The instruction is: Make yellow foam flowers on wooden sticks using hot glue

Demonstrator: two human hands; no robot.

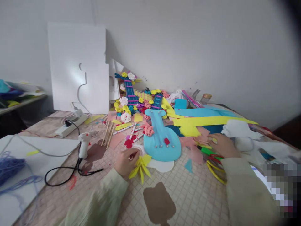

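Clearly, the left hand (127,161), nearly closed, pinches 1 yellow paper flower (142,166) beside the blue guitar cutout (162,142); right of the cutout, the half-curled right hand (223,145) nears yellow scraps (204,143), grip unclear.

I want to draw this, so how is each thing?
Left hand: pinching yellow petals
Yellow petals: fanned out
Right hand: down among paper scraps
Blue guitar shape: lying down
White board: standing, leaning back
Power strip: plugs in
Black cord: looped
Blue yarn: tangled
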